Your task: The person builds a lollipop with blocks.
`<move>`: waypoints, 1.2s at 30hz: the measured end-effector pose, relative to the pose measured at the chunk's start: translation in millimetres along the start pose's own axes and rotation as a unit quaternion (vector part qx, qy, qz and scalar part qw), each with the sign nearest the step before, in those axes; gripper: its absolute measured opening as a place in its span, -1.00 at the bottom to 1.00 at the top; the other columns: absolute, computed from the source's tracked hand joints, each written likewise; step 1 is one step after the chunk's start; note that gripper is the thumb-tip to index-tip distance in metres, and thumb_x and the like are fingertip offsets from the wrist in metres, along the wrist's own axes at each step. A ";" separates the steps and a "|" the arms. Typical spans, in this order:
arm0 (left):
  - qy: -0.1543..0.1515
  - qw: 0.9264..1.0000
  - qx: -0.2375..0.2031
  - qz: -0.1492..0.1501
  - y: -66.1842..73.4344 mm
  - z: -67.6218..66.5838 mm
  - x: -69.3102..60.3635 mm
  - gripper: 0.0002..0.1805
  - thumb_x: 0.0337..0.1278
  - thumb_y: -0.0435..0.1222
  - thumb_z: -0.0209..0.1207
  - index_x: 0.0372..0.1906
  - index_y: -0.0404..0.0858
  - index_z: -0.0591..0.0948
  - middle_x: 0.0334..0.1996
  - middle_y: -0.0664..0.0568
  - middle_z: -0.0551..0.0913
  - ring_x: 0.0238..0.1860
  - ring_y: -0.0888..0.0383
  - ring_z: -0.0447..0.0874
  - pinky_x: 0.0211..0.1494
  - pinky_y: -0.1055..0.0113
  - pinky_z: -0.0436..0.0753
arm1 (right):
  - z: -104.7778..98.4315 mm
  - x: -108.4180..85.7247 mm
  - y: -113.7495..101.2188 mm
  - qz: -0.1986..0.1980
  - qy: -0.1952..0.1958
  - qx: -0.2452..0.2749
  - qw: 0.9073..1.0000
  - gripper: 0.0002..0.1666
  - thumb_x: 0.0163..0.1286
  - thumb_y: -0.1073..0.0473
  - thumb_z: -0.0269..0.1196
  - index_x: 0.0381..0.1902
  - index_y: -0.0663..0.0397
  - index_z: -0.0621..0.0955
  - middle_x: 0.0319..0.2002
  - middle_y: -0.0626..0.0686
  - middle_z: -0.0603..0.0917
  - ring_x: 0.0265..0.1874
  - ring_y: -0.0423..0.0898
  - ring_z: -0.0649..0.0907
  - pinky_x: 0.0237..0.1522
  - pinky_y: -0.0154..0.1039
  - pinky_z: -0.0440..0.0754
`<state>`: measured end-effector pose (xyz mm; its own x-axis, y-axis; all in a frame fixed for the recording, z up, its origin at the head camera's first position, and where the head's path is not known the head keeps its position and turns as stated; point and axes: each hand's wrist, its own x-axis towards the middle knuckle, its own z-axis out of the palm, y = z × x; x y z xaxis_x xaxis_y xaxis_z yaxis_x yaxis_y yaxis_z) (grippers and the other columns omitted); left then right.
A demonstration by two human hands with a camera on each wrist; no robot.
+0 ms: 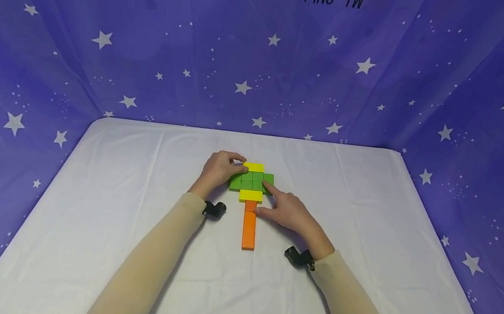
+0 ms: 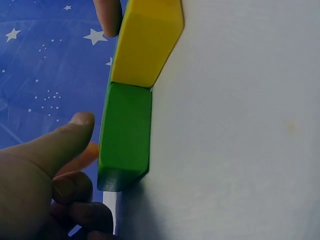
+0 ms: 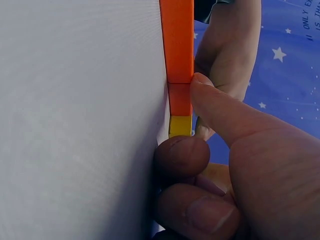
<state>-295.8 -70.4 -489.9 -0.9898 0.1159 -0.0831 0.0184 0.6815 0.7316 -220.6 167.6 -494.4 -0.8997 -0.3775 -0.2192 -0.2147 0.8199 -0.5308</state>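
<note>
A flat figure of blocks lies on the white cloth: green blocks (image 1: 247, 181) in the middle, a far yellow block (image 1: 255, 167), a near yellow block (image 1: 251, 196) and an orange strip (image 1: 249, 231) in line towards me. At the figure's far left corner is my left hand (image 1: 220, 170), thumb and index finger by the far yellow block; the left wrist view shows its thumb straight above the green block (image 2: 125, 132). My right hand (image 1: 293, 212) spans the right side, index finger against the green edge. Its thumb (image 3: 205, 87) touches the orange joint.
White cloth (image 1: 92, 241) covers the table around the figure. Blue star-printed fabric (image 1: 249, 56) hangs behind and at both sides. A black wrist camera (image 1: 215, 210) sits on the left wrist, another camera (image 1: 299, 257) on the right, both close above the cloth.
</note>
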 end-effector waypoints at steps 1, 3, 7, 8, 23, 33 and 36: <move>-0.001 1.000 0.001 0.001 -0.2 0.1 0.4 -0.62 0.33 -0.02 0.38 0.18 0.00 0.79 -0.25 -0.02 0.72 -0.26 0.06 0.51 -0.16 0.23 0.43 | 0.1 0.1 0.0 -0.001 0.001 0.000 1.000 0.15 0.35 -0.41 0.39 0.72 -0.16 0.20 -0.49 -0.02 0.58 -0.41 -0.08 0.53 -0.26 -0.17 0.47; 0.000 1.000 0.004 0.002 -0.1 0.4 0.6 -0.61 0.36 -0.01 0.35 0.19 -0.01 0.79 -0.25 -0.03 0.74 -0.26 0.06 0.51 -0.18 0.23 0.42 | 0.2 0.1 0.1 -0.003 0.001 0.001 1.000 0.16 0.35 -0.40 0.39 0.72 -0.15 0.20 -0.50 -0.02 0.57 -0.43 -0.08 0.52 -0.27 -0.17 0.46; 0.007 1.000 0.011 0.003 1.3 1.5 1.5 -0.62 0.39 -0.01 0.32 0.19 -0.02 0.79 -0.17 -0.03 0.78 -0.20 0.04 0.56 -0.10 0.21 0.47 | 0.0 0.5 0.4 -0.002 0.001 0.000 1.000 0.16 0.34 -0.41 0.39 0.72 -0.15 0.20 -0.49 -0.02 0.57 -0.41 -0.08 0.52 -0.26 -0.17 0.46; 0.008 1.000 0.013 0.002 1.9 1.6 1.5 -0.62 0.39 -0.01 0.32 0.18 -0.03 0.79 -0.16 -0.05 0.79 -0.19 0.02 0.58 -0.08 0.19 0.49 | 0.0 0.7 0.6 -0.001 0.001 -0.001 1.000 0.16 0.34 -0.41 0.39 0.72 -0.15 0.20 -0.48 -0.02 0.58 -0.41 -0.07 0.52 -0.26 -0.17 0.46; 0.013 1.000 0.007 -0.012 1.2 0.9 -0.1 -0.68 0.36 -0.05 0.35 0.11 -0.03 0.83 0.15 -0.02 0.80 0.11 -0.01 0.71 0.19 0.05 0.61 | 2.8 3.4 2.0 -0.002 -0.001 -0.010 1.000 0.17 0.33 -0.45 0.37 0.72 -0.17 0.19 -0.48 -0.04 0.57 -0.38 -0.08 0.54 -0.12 -0.12 0.55; 0.016 1.000 0.004 -0.014 -1.0 -0.6 -1.3 -0.69 0.35 -0.04 0.35 0.08 -0.02 0.84 0.15 -0.01 0.80 0.20 -0.04 0.71 0.27 0.01 0.61 | 2.2 5.8 0.2 -0.004 -0.006 -0.011 1.000 0.16 0.35 -0.42 0.38 0.72 -0.16 0.19 -0.50 -0.04 0.54 -0.41 -0.08 0.53 -0.15 -0.13 0.53; 0.017 1.000 0.005 -0.012 -1.9 -1.0 -1.0 -0.67 0.36 -0.03 0.34 0.12 -0.02 0.82 0.12 -0.02 0.80 0.13 -0.03 0.71 0.24 0.03 0.61 | 2.1 5.4 0.0 -0.002 -0.007 -0.011 1.000 0.16 0.35 -0.42 0.37 0.72 -0.17 0.19 -0.49 -0.03 0.55 -0.40 -0.07 0.53 -0.16 -0.13 0.52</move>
<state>-295.0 -72.5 -490.5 -0.9941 0.0755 -0.0780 -0.0043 0.6904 0.7234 -224.6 164.7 -497.4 -0.8933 -0.3866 -0.2293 -0.2260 0.8273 -0.5143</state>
